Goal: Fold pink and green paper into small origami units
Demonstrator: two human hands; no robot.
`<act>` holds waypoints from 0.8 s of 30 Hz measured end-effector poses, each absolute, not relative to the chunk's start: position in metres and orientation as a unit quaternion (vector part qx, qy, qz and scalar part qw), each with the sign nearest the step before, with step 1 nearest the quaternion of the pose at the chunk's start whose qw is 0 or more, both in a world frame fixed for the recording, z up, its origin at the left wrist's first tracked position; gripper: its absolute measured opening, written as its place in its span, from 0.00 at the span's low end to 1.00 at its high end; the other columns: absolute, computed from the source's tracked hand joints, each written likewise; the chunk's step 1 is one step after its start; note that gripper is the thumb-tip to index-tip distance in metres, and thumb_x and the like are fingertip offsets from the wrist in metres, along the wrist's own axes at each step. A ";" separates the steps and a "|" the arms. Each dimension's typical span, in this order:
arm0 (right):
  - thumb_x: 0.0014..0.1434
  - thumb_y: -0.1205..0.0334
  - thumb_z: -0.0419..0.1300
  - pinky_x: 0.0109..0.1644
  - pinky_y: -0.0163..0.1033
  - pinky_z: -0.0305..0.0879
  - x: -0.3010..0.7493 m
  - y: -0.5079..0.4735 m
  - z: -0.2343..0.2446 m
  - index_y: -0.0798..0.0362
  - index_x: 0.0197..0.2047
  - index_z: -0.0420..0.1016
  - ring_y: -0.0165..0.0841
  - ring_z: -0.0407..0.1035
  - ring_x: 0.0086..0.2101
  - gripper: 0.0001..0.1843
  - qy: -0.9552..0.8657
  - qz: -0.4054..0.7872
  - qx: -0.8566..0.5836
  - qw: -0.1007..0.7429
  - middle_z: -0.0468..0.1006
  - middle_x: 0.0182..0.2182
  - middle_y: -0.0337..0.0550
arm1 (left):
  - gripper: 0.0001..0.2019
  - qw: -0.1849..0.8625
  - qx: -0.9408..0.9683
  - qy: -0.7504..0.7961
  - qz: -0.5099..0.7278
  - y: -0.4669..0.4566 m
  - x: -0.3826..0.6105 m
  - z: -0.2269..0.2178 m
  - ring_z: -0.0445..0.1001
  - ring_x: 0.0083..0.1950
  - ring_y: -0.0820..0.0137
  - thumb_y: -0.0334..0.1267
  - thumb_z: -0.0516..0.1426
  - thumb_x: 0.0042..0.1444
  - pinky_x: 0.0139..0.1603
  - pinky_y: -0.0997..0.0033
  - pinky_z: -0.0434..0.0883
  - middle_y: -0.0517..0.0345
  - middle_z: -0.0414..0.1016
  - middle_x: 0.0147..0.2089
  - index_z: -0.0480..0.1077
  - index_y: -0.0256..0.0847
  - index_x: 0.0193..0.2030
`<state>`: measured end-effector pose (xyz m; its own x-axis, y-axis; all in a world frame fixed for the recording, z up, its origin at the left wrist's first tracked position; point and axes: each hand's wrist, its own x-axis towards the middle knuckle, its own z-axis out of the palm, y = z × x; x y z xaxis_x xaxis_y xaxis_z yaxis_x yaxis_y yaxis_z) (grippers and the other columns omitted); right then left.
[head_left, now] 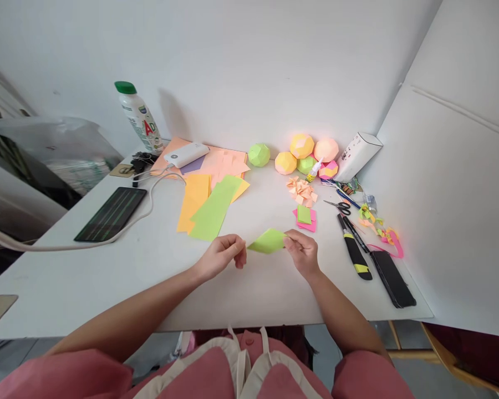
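A small light-green sheet of paper (268, 241) is held up just above the white table, tilted, between my two hands. My right hand (303, 252) pinches its right corner between thumb and fingers. At the left corner, my left hand (222, 256) is closed, with curled fingers and the thumb against the index finger at the paper's tip. Just beyond my right hand lie small green paper squares (304, 214) on pink ones (307, 226). Larger green sheets (216, 208) and orange sheets (194, 202) lie past my left hand.
Faceted paper balls (301, 146) stand by the wall near a glue bottle (314, 169) and peach paper pieces (301, 192). Scissors (341, 207), a utility knife (356, 252) and a black case (393, 278) lie right. A phone (111, 214), cable, power bank (187, 154) and drink bottle (140, 119) are left.
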<state>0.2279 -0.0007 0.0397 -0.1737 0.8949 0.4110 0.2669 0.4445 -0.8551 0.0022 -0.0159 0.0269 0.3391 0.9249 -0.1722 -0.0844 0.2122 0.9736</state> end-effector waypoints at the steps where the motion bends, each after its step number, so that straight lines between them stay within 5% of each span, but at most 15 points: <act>1: 0.60 0.57 0.56 0.34 0.43 0.69 0.229 0.000 0.041 0.49 0.32 0.76 0.34 0.70 0.30 0.10 -0.720 0.277 -0.391 0.502 0.76 0.27 0.42 | 0.22 0.702 0.479 0.393 0.352 -0.016 0.003 0.027 0.72 0.24 0.68 0.58 0.55 0.54 0.29 0.66 0.71 0.53 0.75 0.24 0.67 0.38 0.27; 4: 0.60 0.62 0.56 0.42 0.48 0.71 0.228 -0.001 0.041 0.47 0.38 0.77 0.39 0.72 0.40 0.08 -0.810 0.159 -0.279 0.490 0.80 0.34 0.45 | 0.32 0.828 0.406 0.274 0.272 -0.017 0.006 0.027 0.78 0.40 0.55 0.68 0.49 0.52 0.36 0.58 0.74 0.41 0.78 0.40 0.72 0.37 0.40; 7: 0.60 0.63 0.57 0.45 0.49 0.70 0.224 -0.003 0.034 0.45 0.38 0.77 0.39 0.70 0.45 0.08 -0.879 0.104 -0.213 0.413 0.80 0.38 0.43 | 0.30 0.832 0.388 0.258 0.301 -0.018 0.008 0.027 0.74 0.51 0.53 0.63 0.52 0.54 0.48 0.53 0.71 0.41 0.74 0.52 0.69 0.39 0.51; 10: 0.59 0.58 0.59 0.49 0.52 0.68 0.218 -0.005 0.028 0.45 0.38 0.77 0.41 0.67 0.49 0.06 -0.897 0.118 -0.206 0.372 0.78 0.43 0.45 | 0.25 0.753 0.435 0.349 0.349 -0.017 0.006 0.025 0.75 0.48 0.57 0.56 0.57 0.54 0.48 0.55 0.71 0.44 0.75 0.49 0.69 0.39 0.52; 17: 0.57 0.54 0.61 0.44 0.45 0.71 0.213 -0.010 0.033 0.47 0.53 0.68 0.37 0.68 0.44 0.21 -0.708 0.326 -0.418 0.467 0.71 0.47 0.50 | 0.20 0.633 0.574 0.377 0.357 -0.017 0.001 0.021 0.74 0.45 0.61 0.55 0.56 0.56 0.51 0.58 0.70 0.53 0.77 0.42 0.73 0.43 0.47; 24: 0.56 0.50 0.62 0.32 0.36 0.68 0.211 -0.012 0.034 0.52 0.29 0.73 0.28 0.66 0.28 0.14 -0.595 0.533 -0.444 0.406 0.72 0.26 0.38 | 0.16 0.668 0.576 0.337 0.329 -0.022 0.004 0.027 0.75 0.46 0.63 0.50 0.57 0.56 0.50 0.61 0.71 0.54 0.77 0.43 0.72 0.41 0.45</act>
